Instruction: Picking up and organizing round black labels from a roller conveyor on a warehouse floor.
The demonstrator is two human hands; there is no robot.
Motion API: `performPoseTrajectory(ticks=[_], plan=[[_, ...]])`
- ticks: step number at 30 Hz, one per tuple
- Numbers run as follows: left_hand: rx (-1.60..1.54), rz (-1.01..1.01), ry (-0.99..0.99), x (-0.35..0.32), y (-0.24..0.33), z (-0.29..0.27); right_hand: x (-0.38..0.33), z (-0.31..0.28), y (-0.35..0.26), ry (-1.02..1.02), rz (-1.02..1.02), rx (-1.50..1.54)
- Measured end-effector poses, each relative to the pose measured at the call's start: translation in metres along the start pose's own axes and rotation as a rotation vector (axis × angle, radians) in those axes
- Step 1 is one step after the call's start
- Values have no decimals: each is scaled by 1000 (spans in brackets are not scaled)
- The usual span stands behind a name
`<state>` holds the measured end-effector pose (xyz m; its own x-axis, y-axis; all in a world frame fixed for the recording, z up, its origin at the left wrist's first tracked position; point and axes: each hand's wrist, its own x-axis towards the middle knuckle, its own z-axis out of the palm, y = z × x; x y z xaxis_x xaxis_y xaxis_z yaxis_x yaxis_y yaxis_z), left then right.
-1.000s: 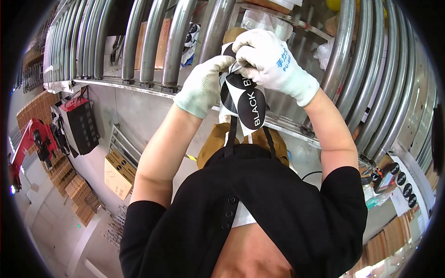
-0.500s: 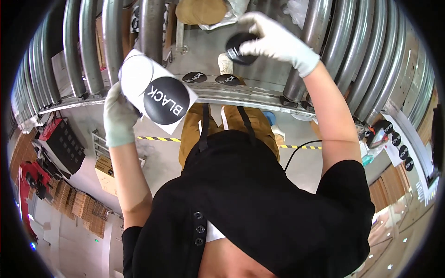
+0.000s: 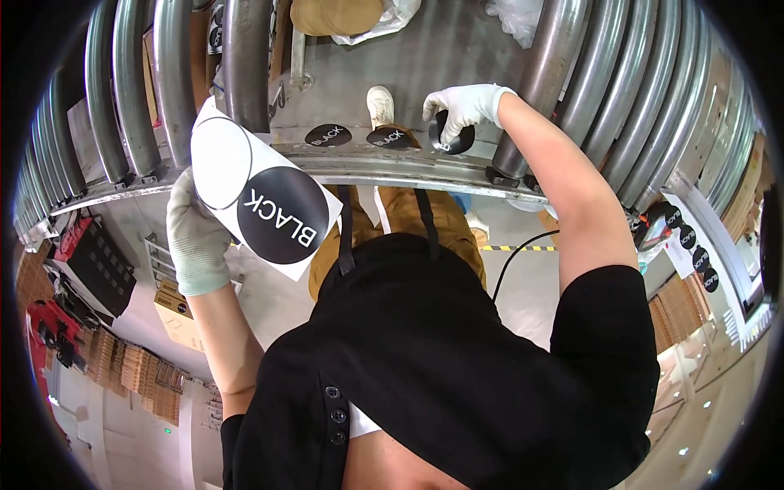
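Observation:
My left hand, in a white glove, grips the edge of a white backing sheet. On that sheet are a large round black sticker with white lettering and a bare circular outline where no sticker sits. My right hand, also gloved, has its fingers curled at another round black sticker, down by the metal rail. To the left of it, two more round black stickers, a left one and a right one, lie along the rail's far side.
Steel rollers stand left of the gap, with more rollers on the right. Beyond the gap are a brown round object and clear plastic. A strip of black round stickers hangs at far right; a carton sits lower left.
My right hand has come down and nearer with its round sticker, to the rail beside the other two. The left hand still holds the sheet, shifted slightly left and nearer.

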<state>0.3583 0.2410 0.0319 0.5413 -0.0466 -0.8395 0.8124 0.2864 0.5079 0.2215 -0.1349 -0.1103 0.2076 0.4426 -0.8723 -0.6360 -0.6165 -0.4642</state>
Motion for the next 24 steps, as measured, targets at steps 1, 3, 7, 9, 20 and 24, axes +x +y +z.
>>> performPoseTrajectory(ticks=[1, 3, 7, 9, 20, 24], plan=[[-1, 0, -3, 0, 0, 1, 1, 0, 1, 2, 1, 0], [-23, -50, -50, -2, -2, 4, 5, 3, 6, -24, -40, -10], [80, 72, -70, 1, -5, -7, 15, 13, 18, -20, -41, -187], [15, 4, -75, 0, 0, -8, 10, 14, 14, 65, 15, -179], [132, 91, -200, -36, -1, 39, -51, 62, -94, 243, -765, 769], [360, 293, -355, -72, -7, 55, -92, 131, -157, 468, -888, 837]])
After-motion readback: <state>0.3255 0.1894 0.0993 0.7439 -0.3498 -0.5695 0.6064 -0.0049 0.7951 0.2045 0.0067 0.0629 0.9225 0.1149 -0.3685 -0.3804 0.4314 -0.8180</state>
